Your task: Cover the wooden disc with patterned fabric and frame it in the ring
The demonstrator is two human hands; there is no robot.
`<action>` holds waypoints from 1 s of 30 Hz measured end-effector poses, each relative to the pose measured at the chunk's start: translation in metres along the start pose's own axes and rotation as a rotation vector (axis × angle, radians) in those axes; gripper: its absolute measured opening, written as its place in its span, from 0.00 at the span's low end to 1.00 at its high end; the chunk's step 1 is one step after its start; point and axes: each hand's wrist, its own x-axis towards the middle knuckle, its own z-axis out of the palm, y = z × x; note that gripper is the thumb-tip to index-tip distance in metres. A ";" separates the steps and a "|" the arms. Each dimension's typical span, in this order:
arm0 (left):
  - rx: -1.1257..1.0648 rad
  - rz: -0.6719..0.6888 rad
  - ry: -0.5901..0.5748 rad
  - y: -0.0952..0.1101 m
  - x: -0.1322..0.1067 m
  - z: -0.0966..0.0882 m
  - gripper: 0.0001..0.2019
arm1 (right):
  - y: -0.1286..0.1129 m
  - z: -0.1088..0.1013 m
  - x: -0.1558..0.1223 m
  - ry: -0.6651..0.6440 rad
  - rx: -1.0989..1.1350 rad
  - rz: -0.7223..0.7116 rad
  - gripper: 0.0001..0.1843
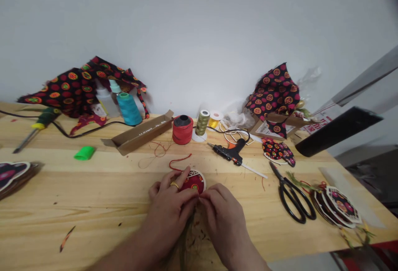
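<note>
A small round ornament (195, 182) of dark red patterned fabric with a white lattice rim lies at the front middle of the table. My left hand (174, 196), a gold ring on one finger, is closed on it, with thumb and forefinger pinched at its near edge. Right beside that pinch, my right hand (222, 211) has its fingertips pressed together; whatever they hold is too small to make out. Blurred olive-green tassel threads (183, 242) hang toward me between the hands. A red cord (178, 168) curls out beyond the ornament.
Behind the hands stand red thread (183, 130), olive thread (202, 122), teal thread (129, 109) and an open cardboard box (141, 134). Rightward lie a glue gun (230, 151), black scissors (292, 194) and stacked ornaments (338, 206). A screwdriver (37, 128) and green plastic piece (84, 153) are left.
</note>
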 end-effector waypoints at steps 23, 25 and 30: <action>-0.027 -0.043 -0.011 -0.001 0.001 0.004 0.12 | 0.151 -0.102 0.124 -0.276 -1.001 0.230 0.15; -0.032 -0.042 -0.012 -0.001 0.001 0.004 0.12 | 0.159 -0.097 0.126 -0.314 -1.019 0.247 0.17; -0.029 -0.048 -0.012 0.001 0.002 0.004 0.12 | 0.165 -0.093 0.128 -0.389 -1.053 0.293 0.17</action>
